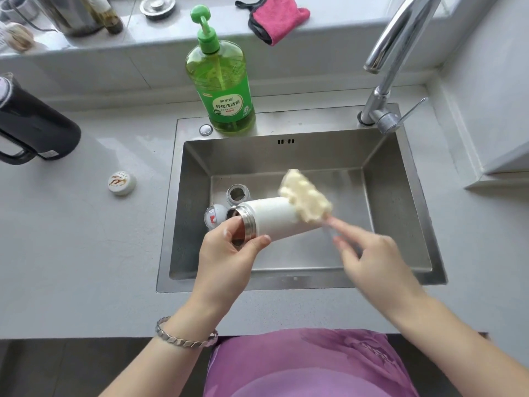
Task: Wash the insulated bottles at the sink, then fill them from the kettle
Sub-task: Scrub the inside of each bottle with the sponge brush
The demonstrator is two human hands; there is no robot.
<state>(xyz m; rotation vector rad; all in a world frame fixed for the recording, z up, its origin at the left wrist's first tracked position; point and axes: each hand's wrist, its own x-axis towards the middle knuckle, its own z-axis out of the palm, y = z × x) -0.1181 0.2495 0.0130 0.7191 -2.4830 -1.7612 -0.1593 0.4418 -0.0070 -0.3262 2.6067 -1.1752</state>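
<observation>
Over the steel sink (400, 196), my left hand (226, 253) grips a white insulated bottle (274, 217) by its steel mouth end, lying on its side with the mouth toward me. My right hand (369, 253), blurred, holds the clear handle of a cream sponge brush (305, 196); the sponge head lies against the bottle's far end. Behind it in the basin lie a second steel bottle mouth (237, 193) and a round white lid (213, 217). A black kettle (34, 130) stands at the far left of the counter.
A green dish-soap pump bottle (223, 81) stands on the sink's back rim. The chrome tap (392, 67) arches over the right back corner. A white cap with a gold pattern (121, 183) lies on the counter. A pink cloth (279, 17) hangs on the ledge.
</observation>
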